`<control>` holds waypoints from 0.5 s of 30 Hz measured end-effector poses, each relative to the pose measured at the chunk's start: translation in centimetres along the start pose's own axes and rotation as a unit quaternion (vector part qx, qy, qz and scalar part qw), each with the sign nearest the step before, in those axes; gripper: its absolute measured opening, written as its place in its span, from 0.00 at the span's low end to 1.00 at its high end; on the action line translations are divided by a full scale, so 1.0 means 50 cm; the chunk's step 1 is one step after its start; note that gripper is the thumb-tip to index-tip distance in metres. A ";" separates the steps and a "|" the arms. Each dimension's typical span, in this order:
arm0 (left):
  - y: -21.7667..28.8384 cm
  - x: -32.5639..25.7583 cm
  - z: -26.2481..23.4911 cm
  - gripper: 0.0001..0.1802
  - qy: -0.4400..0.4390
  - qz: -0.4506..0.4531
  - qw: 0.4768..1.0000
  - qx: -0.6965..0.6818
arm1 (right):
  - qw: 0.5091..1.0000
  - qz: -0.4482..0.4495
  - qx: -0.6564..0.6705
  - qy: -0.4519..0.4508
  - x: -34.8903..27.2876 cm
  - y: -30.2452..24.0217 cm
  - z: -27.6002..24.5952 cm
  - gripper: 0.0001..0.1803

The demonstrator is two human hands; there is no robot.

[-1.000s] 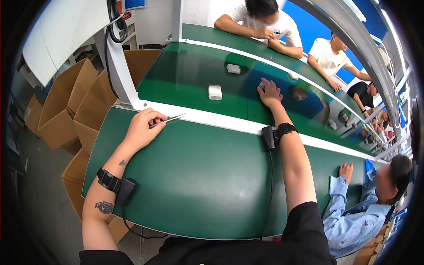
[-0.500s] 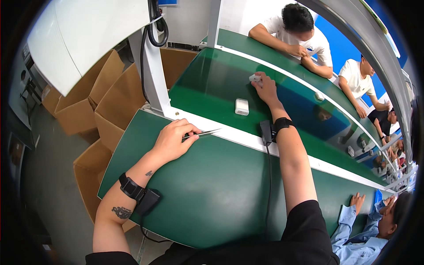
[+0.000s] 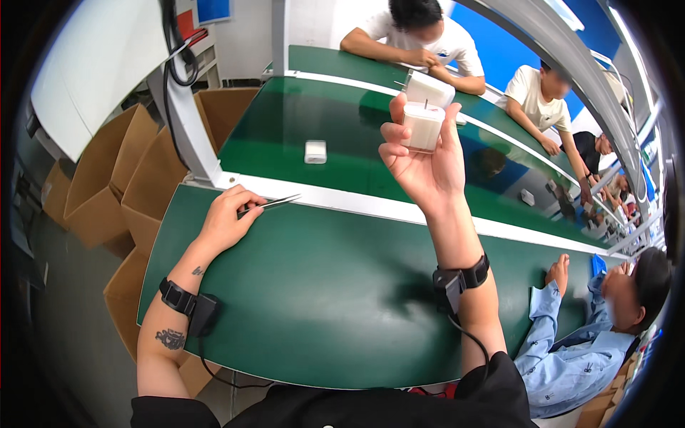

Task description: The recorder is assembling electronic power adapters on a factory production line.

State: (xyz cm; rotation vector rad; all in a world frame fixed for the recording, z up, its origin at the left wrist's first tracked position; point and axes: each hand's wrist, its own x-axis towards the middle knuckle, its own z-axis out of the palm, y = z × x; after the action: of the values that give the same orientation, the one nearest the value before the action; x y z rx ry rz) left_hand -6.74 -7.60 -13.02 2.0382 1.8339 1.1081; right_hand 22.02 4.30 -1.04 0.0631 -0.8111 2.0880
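Our right hand [image 3: 421, 160] is raised above the green tabletop [image 3: 321, 299], fingers closed around a small white block-shaped part [image 3: 423, 125]. Our left hand [image 3: 227, 220] rests on the tabletop pinching metal tweezers [image 3: 275, 205]. Another white part [image 3: 315, 151] lies on the conveyor belt [image 3: 342, 128] beyond

Held up above the green table in the right hand [image 3: 422, 165]: a small white plug-shaped block [image 3: 424, 125], boxy with rounded corners, thin metal pin [image 3: 426, 104] poking up from its top face, pinched between thumb and fingertips, upright, slightly tilted. Rested low on the table's near edge in the left hand [image 3: 227, 220]: slim metal tweezers [image 3: 270, 205], tips pointed right, lying almost flat, gripped at the back end. Sat alone on the darker belt beyond: a second white block [image 3: 315, 151], squat, flat on its side, well apart from both hands.
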 end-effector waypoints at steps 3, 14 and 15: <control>0.003 0.000 0.003 0.07 -0.007 -0.004 1.000 0.005 | 0.993 0.009 0.098 -0.067 -0.037 -0.026 0.029 0.32; 0.014 -0.004 -0.004 0.07 -0.012 -0.008 1.000 0.000 | 0.984 0.005 0.177 -0.009 -0.079 -0.051 0.086 0.28; 0.014 -0.003 -0.003 0.07 -0.013 -0.009 1.000 0.000 | 0.984 0.004 0.177 -0.010 -0.079 -0.052 0.084 0.28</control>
State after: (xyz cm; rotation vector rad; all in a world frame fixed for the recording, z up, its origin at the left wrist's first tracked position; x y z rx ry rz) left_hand -6.29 -7.94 -12.56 2.0227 1.8356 1.0719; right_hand 25.41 0.15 2.34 0.2750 -0.4438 2.2198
